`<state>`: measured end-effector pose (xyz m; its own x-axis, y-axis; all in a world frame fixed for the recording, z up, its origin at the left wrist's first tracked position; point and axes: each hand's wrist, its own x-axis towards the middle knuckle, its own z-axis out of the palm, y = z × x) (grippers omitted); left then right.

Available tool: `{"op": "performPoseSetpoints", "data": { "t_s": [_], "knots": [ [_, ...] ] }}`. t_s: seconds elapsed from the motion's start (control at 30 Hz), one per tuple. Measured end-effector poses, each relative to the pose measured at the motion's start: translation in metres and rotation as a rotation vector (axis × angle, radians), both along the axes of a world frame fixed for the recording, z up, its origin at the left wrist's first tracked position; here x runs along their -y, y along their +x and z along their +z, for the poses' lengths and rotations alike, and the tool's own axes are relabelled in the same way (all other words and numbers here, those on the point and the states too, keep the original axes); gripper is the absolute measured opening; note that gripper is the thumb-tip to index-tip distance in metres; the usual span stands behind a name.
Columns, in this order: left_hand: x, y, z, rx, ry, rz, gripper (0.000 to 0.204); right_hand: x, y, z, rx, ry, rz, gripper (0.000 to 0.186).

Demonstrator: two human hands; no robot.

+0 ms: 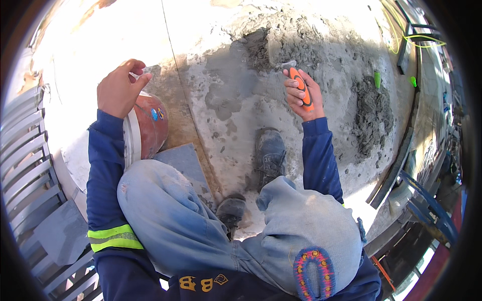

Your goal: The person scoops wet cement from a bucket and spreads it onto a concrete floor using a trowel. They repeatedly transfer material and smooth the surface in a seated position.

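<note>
My right hand (303, 94) grips an orange-and-black handled tool (302, 88), with a short metal part showing above the grip; the rest of its head is hard to make out. It is over grey, mortar-smeared ground (231, 100) with a darker wet heap (258, 47) just beyond. At the left, my left hand (120, 88) has its fingers loosely curved and apart, with nothing visible in them. It hangs over a red-brown rounded container (150, 125) with stickers and a pale rim, beside my bent left knee.
Grey slats (25, 165) run along the left edge, and a flat grey slab (186, 165) lies by my knee. Rough mortar (371, 115) and small green objects (377, 80) are to the right, near dark bars, a yellow hose (427, 37) and a blue metal frame (427, 200).
</note>
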<state>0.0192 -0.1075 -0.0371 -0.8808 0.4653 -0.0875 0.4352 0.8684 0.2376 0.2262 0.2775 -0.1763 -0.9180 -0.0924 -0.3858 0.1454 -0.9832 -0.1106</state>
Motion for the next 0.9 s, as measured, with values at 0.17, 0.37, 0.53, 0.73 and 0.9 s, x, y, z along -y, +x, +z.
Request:
{"op": "performPoseSetpoints", "data": {
  "t_s": [0.17, 0.37, 0.53, 0.73, 0.9],
  "knots": [
    [0.001, -0.007, -0.005, -0.015, -0.007, -0.010, 0.031, -0.023, -0.010, 0.036, -0.078, 0.225, 0.106, 0.039],
    [0.007, -0.005, -0.003, -0.040, -0.038, -0.034, 0.031, -0.040, 0.009, 0.097, 0.335, 0.823, 0.273, 0.034],
    [0.002, -0.007, -0.006, 0.002, 0.051, 0.017, 0.032, -0.007, 0.121, 0.083, 0.625, 0.930, 0.457, 0.034],
    [0.001, -0.009, -0.008, 0.035, 0.104, 0.044, 0.029, 0.071, 0.076, -0.006, 0.633, 0.984, 0.440, 0.017],
    [0.000, -0.007, -0.006, 0.043, 0.085, 0.054, 0.026, 0.049, -0.037, -0.025, 0.501, 0.717, 0.244, 0.025]
  ]
}}
